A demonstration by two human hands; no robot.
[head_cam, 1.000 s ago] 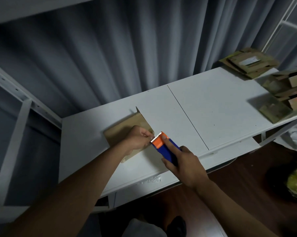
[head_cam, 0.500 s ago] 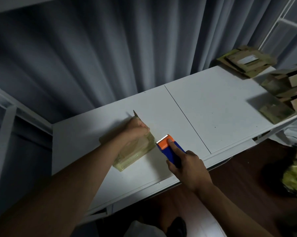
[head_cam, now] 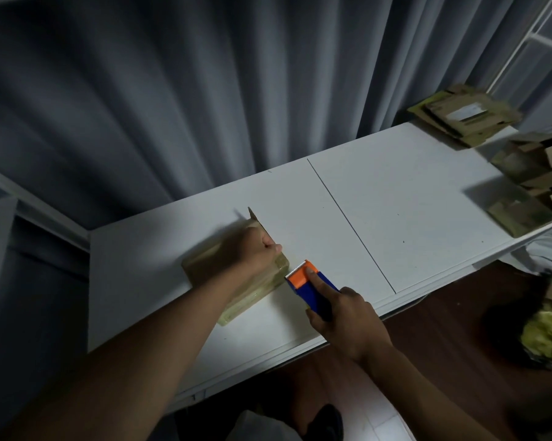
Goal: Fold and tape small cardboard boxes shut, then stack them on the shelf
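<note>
this looks like the taping step: the small cardboard box (head_cam: 236,275) lies on the white shelf (head_cam: 395,218) at about 7 o'clock of its surface, with one flap standing up at the box's 12 o'clock corner, so it does not seem fully sealed yet.

the left hand (head_cam: 257,249) rests on top of the box with its fingers curled down over the far edge, holding it in place (whether it pinches a tape end i cannot tell).

just off the box's 3 o'clock end, the right hand (head_cam: 348,316) grips the blue body of the tape dispenser (head_cam: 309,283), forefinger laid straight along it up to the orange head, whose toothed blade sits right beside the box.

i'd judge the next move needs the tape cut or pulled taut without the box skidding.

over at 2 o'clock, flattened and folded boxes (head_cam: 522,160) wait in loose piles.
</note>
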